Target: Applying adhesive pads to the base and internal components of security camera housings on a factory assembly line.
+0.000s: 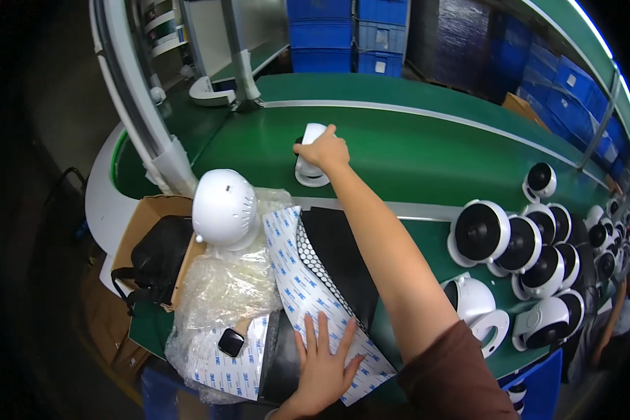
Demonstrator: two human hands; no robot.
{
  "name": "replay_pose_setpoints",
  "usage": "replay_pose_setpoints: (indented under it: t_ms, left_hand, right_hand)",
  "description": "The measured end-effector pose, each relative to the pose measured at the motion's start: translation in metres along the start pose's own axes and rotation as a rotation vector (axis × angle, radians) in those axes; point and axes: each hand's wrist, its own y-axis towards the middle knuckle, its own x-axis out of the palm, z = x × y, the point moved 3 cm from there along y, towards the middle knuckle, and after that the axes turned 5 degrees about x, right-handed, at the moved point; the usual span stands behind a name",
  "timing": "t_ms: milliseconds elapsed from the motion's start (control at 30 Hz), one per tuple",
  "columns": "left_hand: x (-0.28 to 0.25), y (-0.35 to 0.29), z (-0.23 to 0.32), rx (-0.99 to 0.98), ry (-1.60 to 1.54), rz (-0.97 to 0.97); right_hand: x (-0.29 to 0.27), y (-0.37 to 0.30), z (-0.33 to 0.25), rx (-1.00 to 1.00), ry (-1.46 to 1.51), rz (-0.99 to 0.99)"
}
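Observation:
My right hand (324, 150) reaches out over the green conveyor belt (413, 150), its fingers wrapped round a white security camera (311, 173) that stands on its round base. My left hand (322, 362) lies flat with spread fingers on a white adhesive-backing sheet (297, 280) with blue print. Under and beside that sheet are black sheets (336, 248), one with a strip of white hexagons. Left of it a larger white security camera (224, 206), its vented back showing, rests on crumpled clear plastic wrap (224, 283). A smartwatch (232, 341) with a beige strap lies near my left hand.
Several white cameras with black round faces (479, 231) crowd the right side of the table. An open cardboard box (136, 231) holding a black bag (162, 252) stands at the left, beside a metal post (143, 91). Blue crates (322, 35) are stacked beyond the belt.

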Motion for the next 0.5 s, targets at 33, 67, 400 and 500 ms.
replay_pose_setpoints:
  t_ms: [33,67,400,500]
  left_hand:
    - [-0.002,0.000,0.002,-0.005,0.009,0.012]
    - [-0.003,0.000,0.003,0.009,0.004,0.000]
    - [-0.005,0.001,0.002,0.011,0.156,-0.028]
    - [-0.007,-0.007,-0.004,0.002,0.003,0.105]
  right_hand:
    - [-0.008,0.004,0.002,-0.035,0.025,-0.018]
    - [-0.015,0.006,0.001,-0.076,0.052,-0.043]
    - [-0.162,0.021,0.023,-0.091,0.124,-0.087]
    - [-0.169,0.012,0.047,-0.026,0.085,-0.036]
